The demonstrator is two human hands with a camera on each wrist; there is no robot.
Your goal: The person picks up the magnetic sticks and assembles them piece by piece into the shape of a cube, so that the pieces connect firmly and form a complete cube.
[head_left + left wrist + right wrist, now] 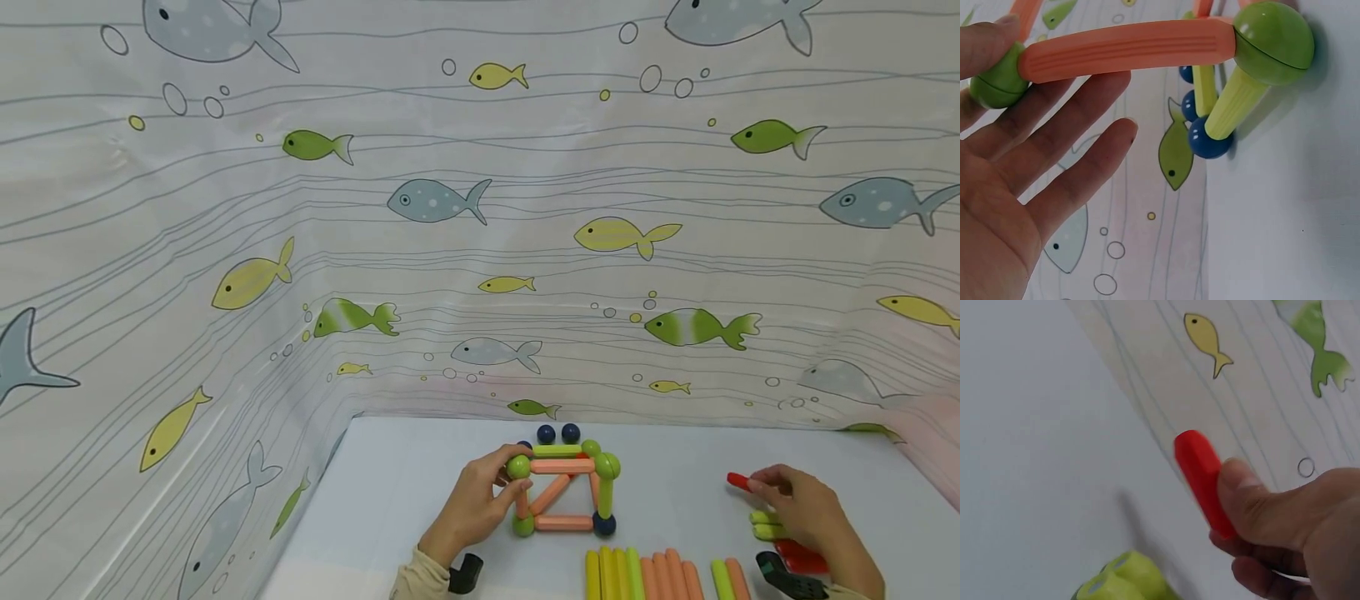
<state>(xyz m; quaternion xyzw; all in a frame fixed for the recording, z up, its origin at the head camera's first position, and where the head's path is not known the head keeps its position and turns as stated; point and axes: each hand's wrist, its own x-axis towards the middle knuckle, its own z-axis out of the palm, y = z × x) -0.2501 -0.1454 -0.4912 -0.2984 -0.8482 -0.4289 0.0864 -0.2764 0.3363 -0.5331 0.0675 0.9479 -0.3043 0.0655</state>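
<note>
A frame of sticks and balls stands on the white table, with orange sticks (562, 522), a yellow-green stick (605, 497), green balls (607, 466) and a dark blue ball (603, 523). My left hand (471, 504) pinches the green ball (518, 467) at its upper left corner; in the left wrist view that ball (999, 78) sits between thumb and fingers, at the end of an orange stick (1129, 50). My right hand (806, 508) holds a short red stick (738, 481) between thumb and fingers; the right wrist view shows the red stick (1202, 478) above the table.
Two dark blue balls (558, 433) lie behind the frame. Yellow sticks (606, 575) and orange sticks (671, 577) lie in a row at the front. Short yellow-green pieces (767, 525) and red pieces (801, 557) lie beneath my right hand. A fish-patterned sheet (525, 250) hangs behind.
</note>
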